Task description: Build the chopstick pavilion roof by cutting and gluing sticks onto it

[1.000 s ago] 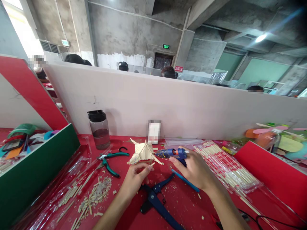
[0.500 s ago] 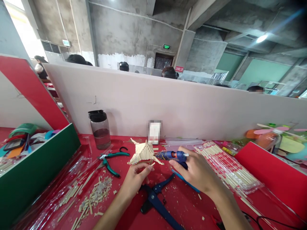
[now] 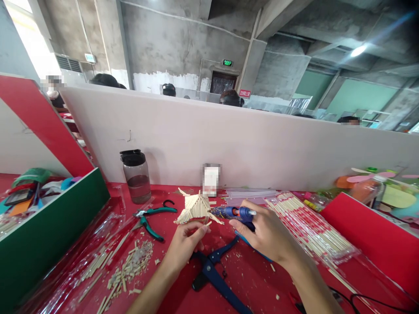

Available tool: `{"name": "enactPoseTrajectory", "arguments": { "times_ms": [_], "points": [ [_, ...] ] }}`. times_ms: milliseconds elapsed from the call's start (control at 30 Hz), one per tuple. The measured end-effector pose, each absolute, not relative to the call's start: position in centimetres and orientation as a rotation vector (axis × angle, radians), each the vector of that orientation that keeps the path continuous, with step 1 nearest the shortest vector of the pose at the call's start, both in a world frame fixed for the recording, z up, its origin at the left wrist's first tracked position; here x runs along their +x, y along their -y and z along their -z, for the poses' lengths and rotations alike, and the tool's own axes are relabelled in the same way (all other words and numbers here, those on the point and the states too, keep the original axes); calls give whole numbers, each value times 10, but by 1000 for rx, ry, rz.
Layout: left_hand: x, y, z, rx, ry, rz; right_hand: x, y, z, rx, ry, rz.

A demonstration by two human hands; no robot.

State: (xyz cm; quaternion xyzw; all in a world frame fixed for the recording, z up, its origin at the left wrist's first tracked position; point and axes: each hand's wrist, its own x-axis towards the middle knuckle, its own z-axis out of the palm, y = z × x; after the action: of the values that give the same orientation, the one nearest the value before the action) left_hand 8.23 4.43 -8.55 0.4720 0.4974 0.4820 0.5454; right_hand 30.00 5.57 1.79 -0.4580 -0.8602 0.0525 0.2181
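My left hand [image 3: 183, 244] pinches the underside of a small roof-shaped model made of wooden sticks [image 3: 195, 208] and holds it just above the red table. My right hand [image 3: 266, 235] grips a blue glue gun [image 3: 234, 213]. Its nozzle points left and touches the model's right edge. A blue-handled cutter [image 3: 216, 272] lies on the table below both hands.
Green-handled pliers [image 3: 150, 218] and a dark-lidded jar [image 3: 135, 176] are to the left. Cut stick pieces [image 3: 127, 270] litter the front left. Packs of sticks in plastic [image 3: 307, 226] lie to the right, beside a red board [image 3: 369, 240]. A white partition [image 3: 245, 144] stands behind.
The glue gun has slid a little to the left, closer into the stick model. My left hand and the model have stayed in place.
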Motion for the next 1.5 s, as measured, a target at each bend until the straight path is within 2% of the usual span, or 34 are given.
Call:
{"name": "enactPoseTrajectory", "arguments": {
  "times_ms": [500,967,1500],
  "points": [
    [81,-46,90,1142,-1199,-1137,298,-55,-12,-1191,2427,13],
    [81,-45,87,1136,-1200,-1139,303,-52,-22,-1166,2440,-260],
    [83,-45,86,1115,-1189,-1158,298,-55,-14,-1189,2432,3]
  ]
}}
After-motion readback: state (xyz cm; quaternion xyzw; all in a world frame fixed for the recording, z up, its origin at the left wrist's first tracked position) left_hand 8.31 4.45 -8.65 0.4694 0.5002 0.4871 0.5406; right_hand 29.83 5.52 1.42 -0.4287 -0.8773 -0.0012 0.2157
